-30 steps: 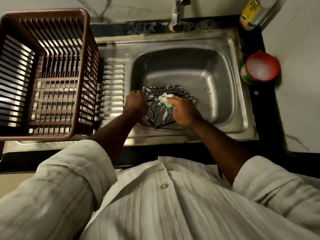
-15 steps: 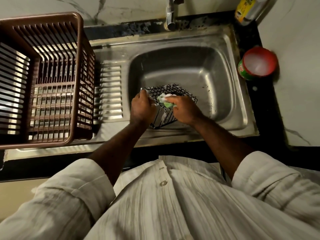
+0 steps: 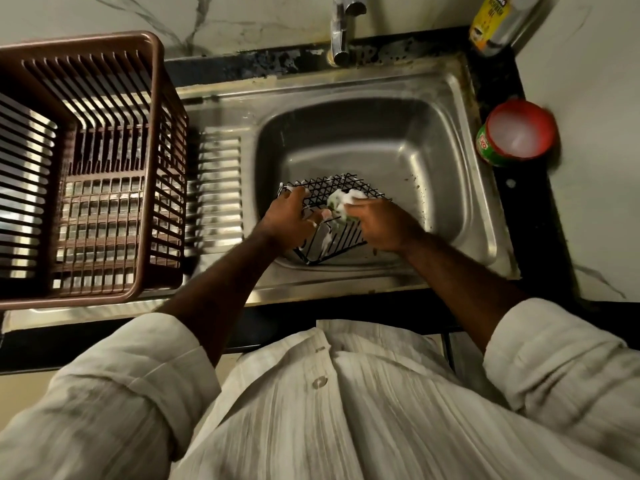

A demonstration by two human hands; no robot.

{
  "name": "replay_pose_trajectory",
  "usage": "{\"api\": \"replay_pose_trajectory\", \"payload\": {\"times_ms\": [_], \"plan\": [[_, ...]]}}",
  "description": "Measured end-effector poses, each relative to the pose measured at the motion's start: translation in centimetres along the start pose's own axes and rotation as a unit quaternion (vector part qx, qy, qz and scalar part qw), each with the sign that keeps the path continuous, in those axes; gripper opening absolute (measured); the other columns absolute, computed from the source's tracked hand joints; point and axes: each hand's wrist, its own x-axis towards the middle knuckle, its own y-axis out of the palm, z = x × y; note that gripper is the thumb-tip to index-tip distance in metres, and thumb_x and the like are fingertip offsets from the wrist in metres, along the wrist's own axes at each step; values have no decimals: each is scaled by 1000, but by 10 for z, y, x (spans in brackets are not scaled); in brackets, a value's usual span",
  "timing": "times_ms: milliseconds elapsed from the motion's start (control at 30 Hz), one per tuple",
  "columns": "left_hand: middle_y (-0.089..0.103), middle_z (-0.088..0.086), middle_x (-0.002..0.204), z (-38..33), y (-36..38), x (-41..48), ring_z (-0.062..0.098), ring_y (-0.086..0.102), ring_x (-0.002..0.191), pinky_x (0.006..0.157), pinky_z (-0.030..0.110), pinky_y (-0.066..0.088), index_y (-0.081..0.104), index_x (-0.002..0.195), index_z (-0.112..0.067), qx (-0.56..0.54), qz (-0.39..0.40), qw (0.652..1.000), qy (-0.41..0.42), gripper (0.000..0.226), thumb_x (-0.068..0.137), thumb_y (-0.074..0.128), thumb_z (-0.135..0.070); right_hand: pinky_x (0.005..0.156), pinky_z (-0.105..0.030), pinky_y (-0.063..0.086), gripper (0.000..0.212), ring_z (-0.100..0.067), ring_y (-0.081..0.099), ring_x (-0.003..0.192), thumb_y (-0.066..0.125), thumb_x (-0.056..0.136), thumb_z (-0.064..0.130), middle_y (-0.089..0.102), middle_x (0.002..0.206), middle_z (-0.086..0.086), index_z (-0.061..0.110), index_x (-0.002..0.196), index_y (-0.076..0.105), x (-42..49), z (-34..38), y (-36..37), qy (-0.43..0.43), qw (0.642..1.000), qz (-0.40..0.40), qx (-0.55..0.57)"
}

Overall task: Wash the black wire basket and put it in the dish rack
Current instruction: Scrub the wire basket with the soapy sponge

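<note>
The black wire basket (image 3: 341,242) stood tilted in the near part of the sink (image 3: 450,168), one corner down against the basin floor and its mesh streaked with white foam. The left hand (image 3: 289,220) held it by the left side, fingers curled round the wire. The right hand (image 3: 381,225) was clenched round a sudsy sponge (image 3: 341,200) and pressed it against the upper mesh. No water could be seen running from the tap (image 3: 341,32) at the back of the sink.

The washing looked to be in its scrubbing stage, with rinsing and racking not yet done. The main risk was probably the soap: thin wet wire gives little to hold, so a firm scrub could twist the basket out of the left hand and drop it into the basin. The sponge might also snag on the wire crossings and tear. Foam tends to lodge in such crossings, so a short rinse could leave residue.

The brown dish rack (image 3: 86,41) sat well apart to the left, beyond the ribbed drainboard (image 3: 218,188). Its walls were tall and slatted, so a basket corner could catch on them if it were lowered at an angle. A red tub (image 3: 517,133) and a yellow-labelled bottle (image 3: 495,22) stood on the bench (image 3: 530,237) to the right, near enough for a wide elbow swing to knock them.
</note>
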Motion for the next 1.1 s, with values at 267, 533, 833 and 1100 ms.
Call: {"api": "replay_pose_trajectory", "payload": {"times_ms": [267, 533, 833, 1100], "plan": [[59, 3, 112, -1, -15, -2, 18, 57, 94, 85, 26, 46, 44, 146, -15, -5, 57, 998, 1, 74, 88, 69, -54, 105, -40, 49, 60, -35, 57, 127, 51, 81, -6, 57, 143, -14, 17, 135, 62, 8, -14, 2, 131, 991, -29, 8], [49, 15, 143, 0, -7, -1, 32, 54, 122, 100, 48, 51, 33, 150, -16, 79, 106, 991, -11, 118, 59, 76, -78, 60, -31, 56, 31, -21, 65, 66, 59, 90, 2, 77, 99, -15, 11, 114, 75, -7, 12, 9, 130, 970, -164, 120], [52, 13, 138, -14, -3, 0, 33, 54, 124, 101, 54, 41, 36, 140, -22, 212, 79, 974, -18, 83, 76, 71, -62, 93, -35, 58, 36, -26, 73, 98, 52, 84, 7, 75, 112, -11, 9, 112, 77, -15, 45, 11, -39, 978, -184, 92], [48, 18, 141, -12, 2, -3, 35, 53, 124, 99, 46, 52, 31, 148, -15, 120, 60, 990, -33, 101, 69, 80, -56, 81, -38, 59, 40, -34, 69, 97, 53, 86, 5, 72, 115, -8, 24, 115, 73, 5, -22, -4, 116, 988, -53, -83]]}}
